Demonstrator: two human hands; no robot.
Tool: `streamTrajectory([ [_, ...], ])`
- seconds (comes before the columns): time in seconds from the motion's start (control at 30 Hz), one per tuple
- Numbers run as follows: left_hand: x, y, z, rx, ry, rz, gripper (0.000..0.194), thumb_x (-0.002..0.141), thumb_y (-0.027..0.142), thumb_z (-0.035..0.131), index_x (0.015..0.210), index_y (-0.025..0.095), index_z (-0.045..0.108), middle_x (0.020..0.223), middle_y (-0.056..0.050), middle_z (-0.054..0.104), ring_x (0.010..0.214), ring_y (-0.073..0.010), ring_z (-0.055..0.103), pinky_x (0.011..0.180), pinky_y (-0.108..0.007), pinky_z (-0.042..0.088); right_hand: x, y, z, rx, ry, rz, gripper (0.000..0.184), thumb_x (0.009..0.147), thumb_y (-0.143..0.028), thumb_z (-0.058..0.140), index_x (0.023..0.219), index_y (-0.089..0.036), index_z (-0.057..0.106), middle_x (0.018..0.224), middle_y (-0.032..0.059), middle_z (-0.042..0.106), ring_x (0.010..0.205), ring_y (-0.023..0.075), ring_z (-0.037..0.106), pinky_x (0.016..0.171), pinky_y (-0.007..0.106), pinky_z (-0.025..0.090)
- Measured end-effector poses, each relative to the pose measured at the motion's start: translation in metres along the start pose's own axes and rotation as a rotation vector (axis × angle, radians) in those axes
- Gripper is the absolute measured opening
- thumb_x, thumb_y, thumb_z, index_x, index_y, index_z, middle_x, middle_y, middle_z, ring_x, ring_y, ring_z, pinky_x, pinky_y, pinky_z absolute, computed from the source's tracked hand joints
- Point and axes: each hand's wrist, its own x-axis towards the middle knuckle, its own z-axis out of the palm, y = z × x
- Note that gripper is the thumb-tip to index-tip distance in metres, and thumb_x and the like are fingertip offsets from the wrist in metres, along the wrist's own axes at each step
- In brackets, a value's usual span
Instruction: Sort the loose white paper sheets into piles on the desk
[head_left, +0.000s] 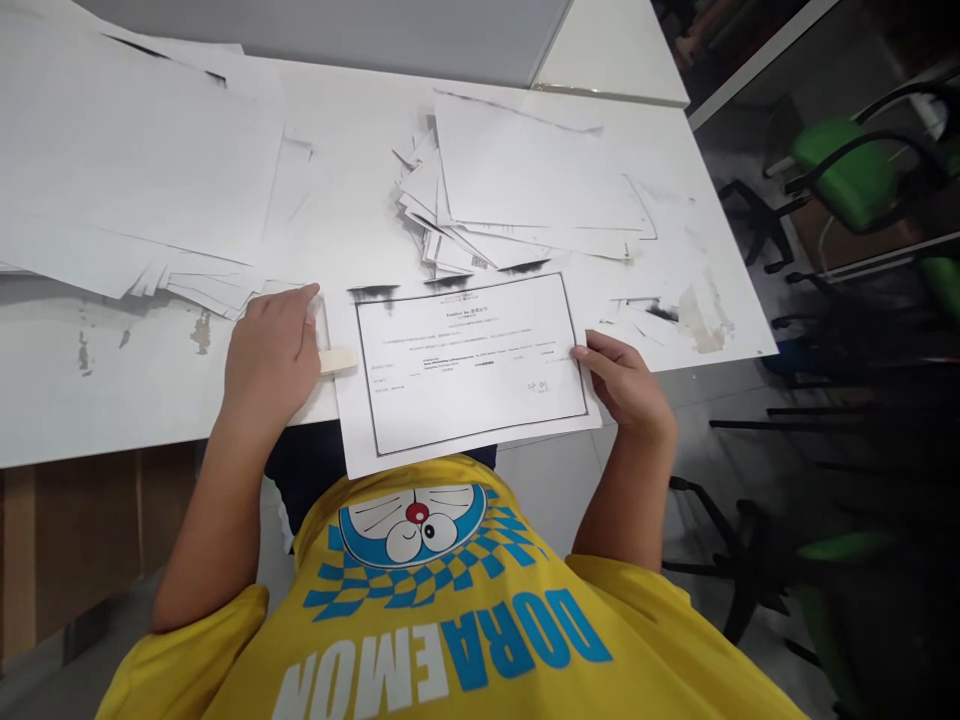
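A printed sheet (pixel 465 400) with a black border and several lines of text lies over the front edge of the white table, its near part jutting past the edge. My right hand (pixel 630 385) pinches its right side, thumb on top and fingers beneath. At the left edge of the sheet, a flat pale wooden stick (pixel 339 361) sticks out from my left hand (pixel 274 350) and its tip overlaps the paper. The fingers of that hand are closed together around the stick; its other end is hidden by the hand.
A messy pile of papers (pixel 525 165) lies behind the sheet, and a larger stack (pixel 135 150) spreads at the left. Dark smudges and stains mark the white table (pixel 352 150). A grey panel (pixel 390 35) borders the back. Green chairs (pixel 844 165) stand on the floor at right.
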Motion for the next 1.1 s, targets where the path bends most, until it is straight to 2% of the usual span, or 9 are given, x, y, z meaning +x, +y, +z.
streamTrajectory([
  [0.13,0.001,0.001,0.000,0.053,-0.026,0.039,0.051,0.099,0.024,0.031,0.142,0.015,0.057,0.140,-0.012,0.065,0.132,-0.0332,0.052,0.114,-0.055,0.042,0.003,-0.001,0.000,0.002,-0.002,0.021,0.026,0.082,-0.051,0.074,0.093,-0.027,0.074,0.078,0.0049,0.074,0.082,0.0288,0.071,0.063,0.036,0.055],
  [0.33,0.001,0.002,0.002,0.139,-0.035,0.056,0.052,0.098,0.019,0.031,0.143,0.014,0.058,0.141,-0.014,0.062,0.131,-0.0355,0.052,0.110,-0.056,0.045,0.004,-0.006,0.006,0.091,0.011,0.028,0.025,0.079,-0.048,0.077,0.093,-0.028,0.075,0.096,0.0037,0.079,0.096,0.0304,0.074,0.075,0.039,0.060],
  [0.5,0.003,0.007,0.000,0.188,-0.082,0.023,0.055,0.096,0.017,0.031,0.144,0.014,0.058,0.142,-0.017,0.061,0.131,-0.0402,0.051,0.104,-0.060,0.046,0.004,-0.007,0.007,0.053,0.021,0.036,0.030,0.079,-0.053,0.075,0.096,-0.028,0.074,0.098,0.0056,0.079,0.099,0.0326,0.074,0.075,0.042,0.061],
  [0.57,0.004,0.009,-0.001,0.192,-0.095,0.018,0.058,0.097,0.018,0.031,0.151,0.014,0.052,0.144,-0.017,0.060,0.131,-0.0405,0.050,0.105,-0.061,0.045,0.005,-0.007,0.007,0.051,0.026,0.037,0.031,0.079,-0.053,0.076,0.096,-0.028,0.074,0.096,0.0058,0.079,0.099,0.0329,0.074,0.075,0.042,0.061],
  [0.67,0.003,0.011,-0.001,0.182,-0.092,0.026,0.064,0.098,0.020,0.032,0.162,0.015,0.033,0.151,-0.017,0.054,0.133,-0.0385,0.050,0.110,-0.061,0.042,0.006,-0.007,0.007,0.087,0.028,0.044,0.030,0.077,-0.052,0.078,0.095,-0.028,0.075,0.098,0.0053,0.079,0.099,0.0324,0.074,0.075,0.042,0.061],
  [0.73,0.003,0.010,-0.001,0.182,-0.080,0.043,0.066,0.098,0.019,0.033,0.164,0.015,0.026,0.158,-0.018,0.048,0.136,-0.0377,0.048,0.111,-0.061,0.041,0.008,-0.007,0.006,0.107,0.023,0.054,0.031,0.077,-0.052,0.079,0.095,-0.028,0.076,0.098,0.0048,0.079,0.095,0.0312,0.074,0.073,0.040,0.060],
  [0.8,0.004,0.009,0.000,0.209,-0.081,0.064,0.066,0.098,0.019,0.033,0.164,0.013,0.026,0.161,-0.020,0.043,0.137,-0.0390,0.047,0.109,-0.061,0.042,0.009,-0.005,0.003,0.106,0.012,0.063,0.032,0.078,-0.052,0.079,0.097,-0.027,0.077,0.094,0.0042,0.079,0.087,0.0288,0.073,0.066,0.038,0.059],
  [0.97,0.009,0.011,0.000,0.310,-0.148,0.030,0.068,0.095,0.017,0.037,0.163,0.015,0.031,0.162,-0.017,0.044,0.131,-0.0441,0.049,0.098,-0.065,0.047,0.014,0.006,-0.009,0.041,-0.010,0.054,0.034,0.082,-0.053,0.076,0.105,-0.027,0.078,0.071,0.0008,0.070,0.056,0.0200,0.062,0.044,0.030,0.044],
  [1.1,0.010,0.016,-0.001,0.336,-0.174,-0.002,0.068,0.094,0.015,0.037,0.163,0.015,0.033,0.161,-0.015,0.045,0.132,-0.0462,0.047,0.097,-0.066,0.046,0.016,0.014,-0.014,0.038,0.002,0.026,0.036,0.082,-0.054,0.077,0.105,-0.027,0.078,0.061,-0.0008,0.062,0.050,0.0186,0.057,0.040,0.029,0.039],
])
